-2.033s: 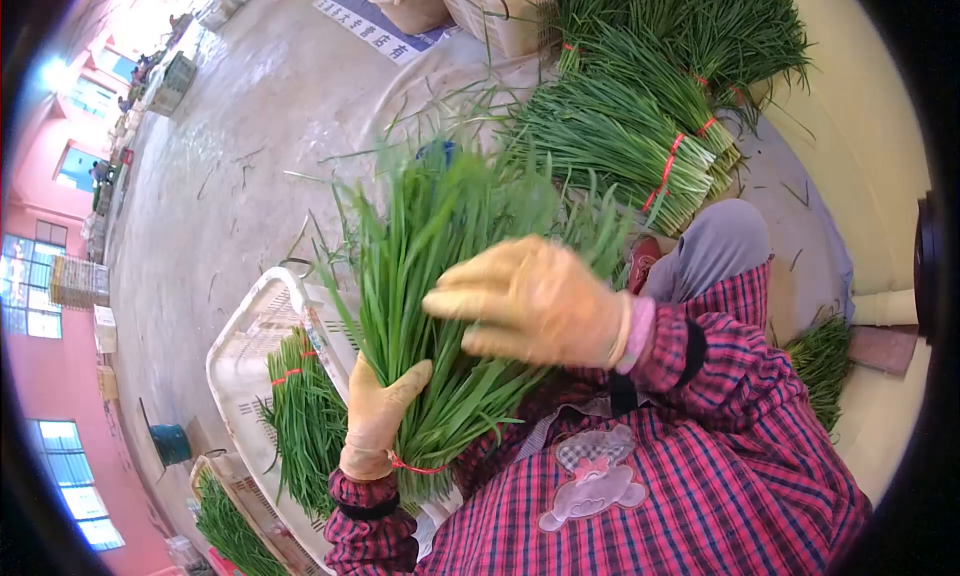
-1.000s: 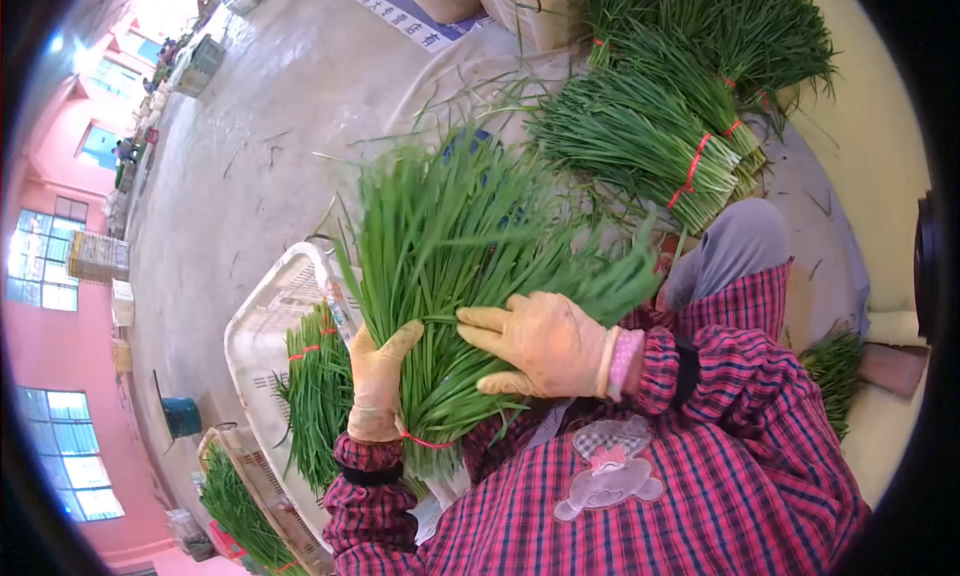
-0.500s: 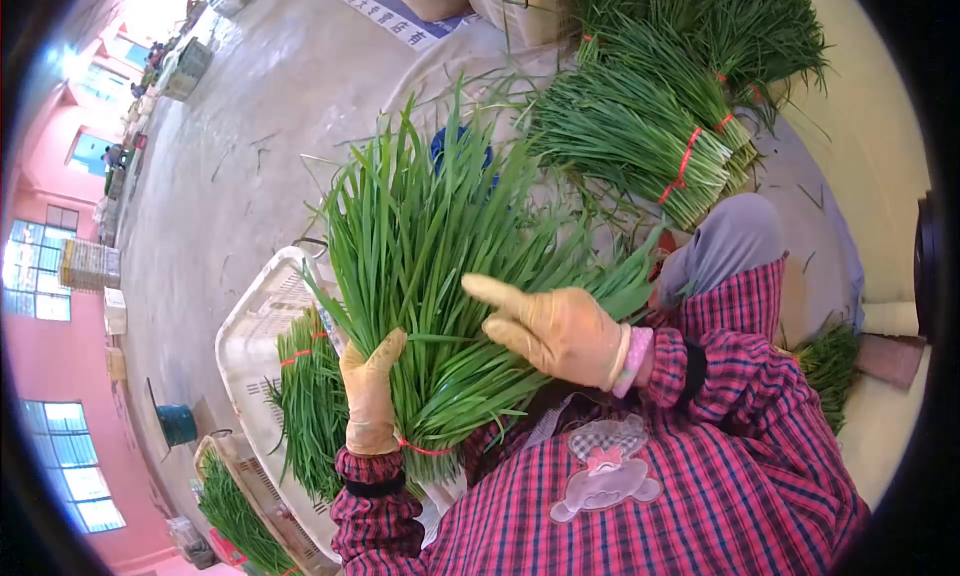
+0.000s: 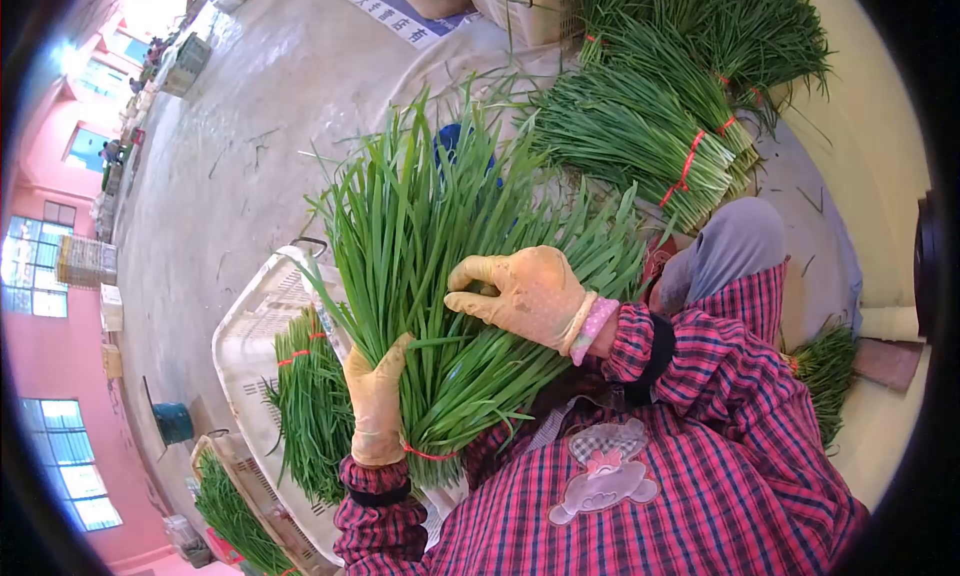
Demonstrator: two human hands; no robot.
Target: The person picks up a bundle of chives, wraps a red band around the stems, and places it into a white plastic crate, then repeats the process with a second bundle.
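A big bunch of garlic chives (image 4: 400,246) lies across my lap, leaves fanned away from me, with a red band around its stem end. My left hand (image 4: 375,401), in a yellowish glove, grips the bunch's left side, thumb over the leaves; its other fingers are hidden. Above the middle of the leaves is my right hand (image 4: 525,294), gloved too. Its thumb and forefinger are apart with nothing visible between them, and the remaining fingers are curled.
At left, a white plastic crate (image 4: 245,341) holds a banded chive bundle (image 4: 310,406); another crate (image 4: 270,506) with chives is below it. Banded bundles (image 4: 640,126) are piled at upper right. Baskets (image 4: 520,6) stand at the top. A blue object (image 4: 450,141) shows behind the leaves.
My right hand has shifted slightly left and toward the leaves, and its forefinger has bent from pointing out to curving toward the thumb. My left hand keeps its grip.
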